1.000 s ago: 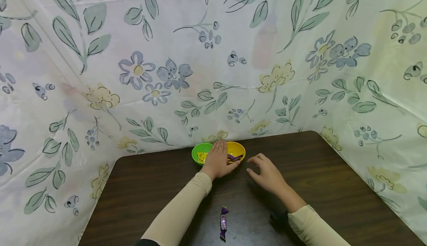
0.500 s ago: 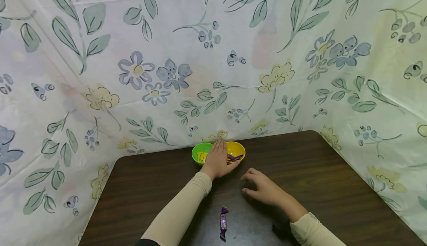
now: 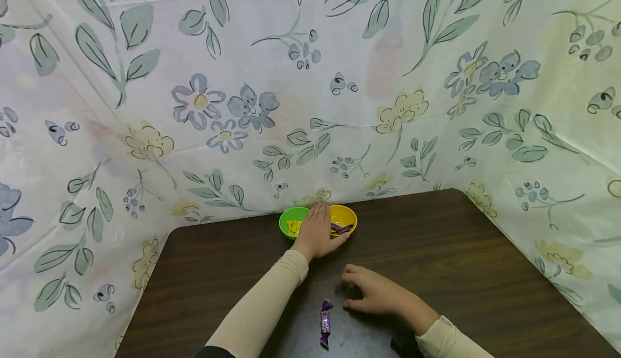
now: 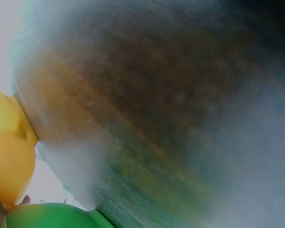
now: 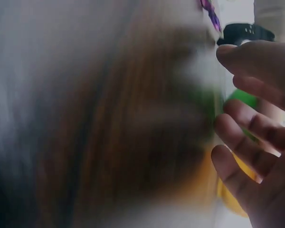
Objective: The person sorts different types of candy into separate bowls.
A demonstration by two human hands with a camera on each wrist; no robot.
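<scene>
Toward the back of the table, my left hand [image 3: 317, 234] lies with straight fingers over the place where a green bowl [image 3: 285, 219] and a yellow bowl [image 3: 346, 215] meet. Yellow-wrapped pieces [image 3: 293, 227] sit in the green bowl; purple-wrapped candies [image 3: 342, 229] are in the yellow one, partly hidden by that hand. A single purple twist-wrapped candy [image 3: 325, 323] lies on the table nearer the front. Just right of it hovers my right hand [image 3: 378, 293], fingers loosely bent, nothing between them. In the right wrist view its fingers [image 5: 242, 137] are spread apart and the candy [image 5: 210, 14] shows beyond the thumb.
The dark wooden table [image 3: 461, 272] has its back edge close behind the bowls. A floral cloth [image 3: 310, 104] hangs behind and along both sides. A dark wrist device [image 3: 406, 342] shows under the right sleeve.
My right hand has come from beside the yellow bowl down toward the front, close to the loose candy. My left hand and both bowls stay where they were.
</scene>
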